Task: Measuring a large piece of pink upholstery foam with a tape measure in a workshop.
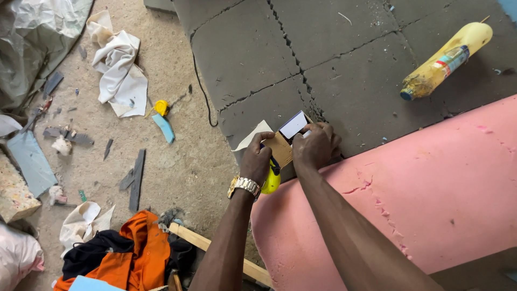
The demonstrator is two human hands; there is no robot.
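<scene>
**Two hands on a small box at the foam edge**

Two hands meet over a small cardboard box [284, 141] at the seam between grey foam slab [344, 59] and pink foam sheet [431, 178]. Left hand [256, 158] curled shut, gripping a yellow-handled tool [271, 180] and touching the box's 9 o'clock side. Right hand [315, 145] closed over the box's 3 o'clock end, pinning it. Step looks like opening or cutting the box; next move needs a steady hold, fingers off the tool's path. Yellow bottle [446, 59] lies at 2 o'clock, well apart. White cloth [119, 70] at 10 o'clock on the floor, orange garment [137, 258] at 7 o'clock. Nothing blocks the hands
</scene>
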